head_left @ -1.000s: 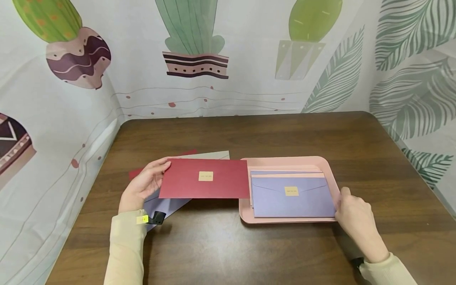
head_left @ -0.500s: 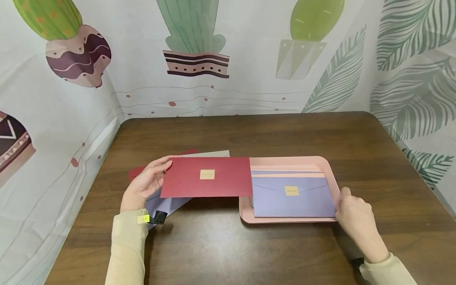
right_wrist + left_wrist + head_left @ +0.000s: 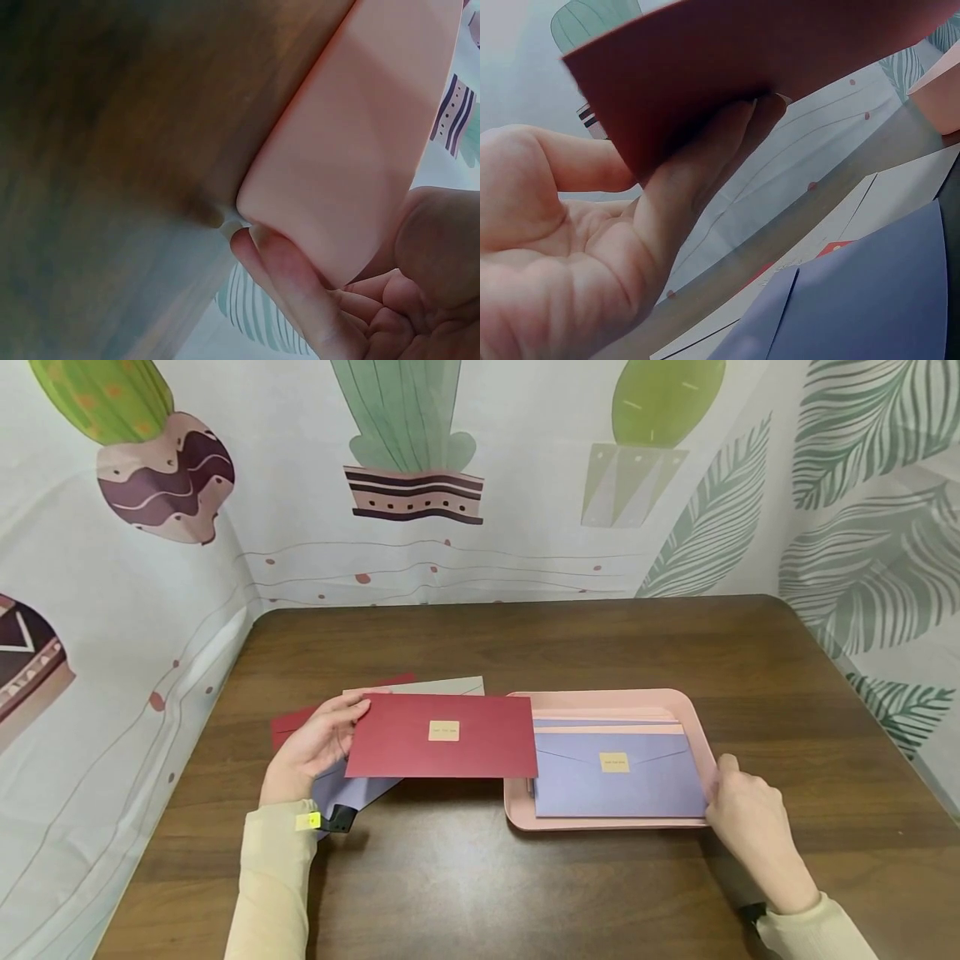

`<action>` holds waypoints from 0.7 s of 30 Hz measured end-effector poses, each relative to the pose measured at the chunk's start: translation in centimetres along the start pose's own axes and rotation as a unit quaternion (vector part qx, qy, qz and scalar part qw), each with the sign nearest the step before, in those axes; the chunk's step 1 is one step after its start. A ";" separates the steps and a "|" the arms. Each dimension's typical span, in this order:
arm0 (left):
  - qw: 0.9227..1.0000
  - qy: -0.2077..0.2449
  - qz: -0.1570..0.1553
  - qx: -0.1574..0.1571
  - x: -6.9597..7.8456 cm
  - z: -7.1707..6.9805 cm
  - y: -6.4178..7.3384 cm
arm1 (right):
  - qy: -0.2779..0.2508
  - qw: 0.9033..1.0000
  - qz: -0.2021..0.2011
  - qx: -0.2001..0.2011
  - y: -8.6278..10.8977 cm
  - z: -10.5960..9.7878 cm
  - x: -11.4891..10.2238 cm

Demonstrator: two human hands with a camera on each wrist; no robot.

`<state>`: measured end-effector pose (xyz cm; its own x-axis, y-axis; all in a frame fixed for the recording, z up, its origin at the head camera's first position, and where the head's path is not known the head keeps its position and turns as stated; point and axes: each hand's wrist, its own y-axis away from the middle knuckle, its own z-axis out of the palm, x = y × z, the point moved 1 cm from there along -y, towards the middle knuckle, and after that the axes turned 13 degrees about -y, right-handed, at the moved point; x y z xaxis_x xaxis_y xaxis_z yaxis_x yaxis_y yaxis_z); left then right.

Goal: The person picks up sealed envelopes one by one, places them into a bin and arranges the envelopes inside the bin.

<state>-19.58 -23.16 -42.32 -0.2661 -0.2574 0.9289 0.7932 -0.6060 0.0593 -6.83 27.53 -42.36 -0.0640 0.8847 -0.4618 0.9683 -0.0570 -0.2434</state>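
Note:
My left hand [image 3: 313,747] pinches a red envelope [image 3: 480,752] by its left end, thumb on one face and fingers beneath. The envelope has a small gold label and hangs above the table, its right end overlapping the edge of a pink tray [image 3: 697,727] in the head view. My right hand [image 3: 753,814] grips the tray's right front corner, with fingertips low on the outer wall [image 3: 330,165] in the right wrist view. Inside the tray lies a purple envelope [image 3: 577,793] with a gold label, on top of pink and purple ones.
Under and behind my left hand lie a purple envelope [image 3: 855,300], a white envelope [image 3: 450,685] and another red envelope [image 3: 288,724], loosely overlapping on the brown table [image 3: 480,877]. A cloth printed with cacti [image 3: 405,427] hangs behind the table.
My left hand has moved slightly to the right with the red envelope, which now overlaps the tray's left edge a bit more. The right hand and tray stay in place.

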 end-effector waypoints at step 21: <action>0.999 -0.022 0.001 -0.048 -0.4 0.7 -1.3 | 0.000 1.000 0.012 -0.017 -0.1 -0.1 0.0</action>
<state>-20.12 -21.69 -42.53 -0.2394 -0.2262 0.9442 0.7361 -0.6764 0.0246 -6.94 27.57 -42.24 -0.0404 0.8828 -0.4680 0.9770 -0.0632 -0.2035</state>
